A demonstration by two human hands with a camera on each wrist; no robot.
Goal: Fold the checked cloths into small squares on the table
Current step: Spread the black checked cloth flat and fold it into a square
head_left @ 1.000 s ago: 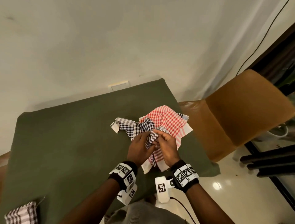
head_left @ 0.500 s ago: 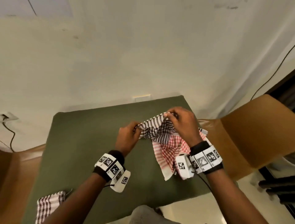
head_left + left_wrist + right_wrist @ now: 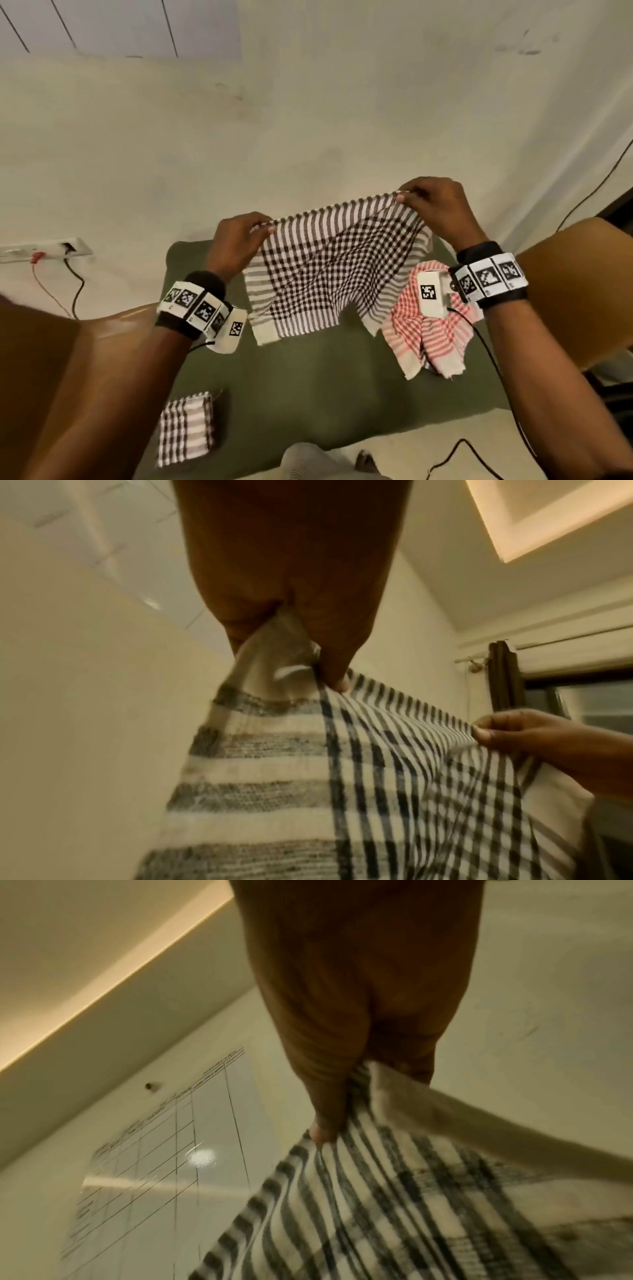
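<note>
A black-and-white checked cloth (image 3: 329, 270) hangs spread out above the green table (image 3: 308, 387). My left hand (image 3: 239, 236) pinches its top left corner and my right hand (image 3: 435, 205) pinches its top right corner, with the top edge stretched taut between them. The left wrist view shows the black-and-white cloth (image 3: 342, 791) pinched at my left hand (image 3: 325, 674), and my right hand (image 3: 507, 731) holds the far corner. In the right wrist view my right hand (image 3: 329, 1123) grips the cloth (image 3: 394, 1204). A red-and-white checked cloth (image 3: 431, 332) lies crumpled on the table at the right. A folded dark checked cloth (image 3: 186, 428) sits at the table's near left corner.
Brown chairs stand to the left (image 3: 68, 359) and right (image 3: 582, 291) of the table. A wall socket strip (image 3: 44, 250) with cables hangs on the wall at the left. A black cable (image 3: 462, 455) trails over the floor near the table's front edge.
Both hands lifted the black-and-white cloth off the red one and moved apart, so it now hangs spread open. The head view tilted up toward the wall.
</note>
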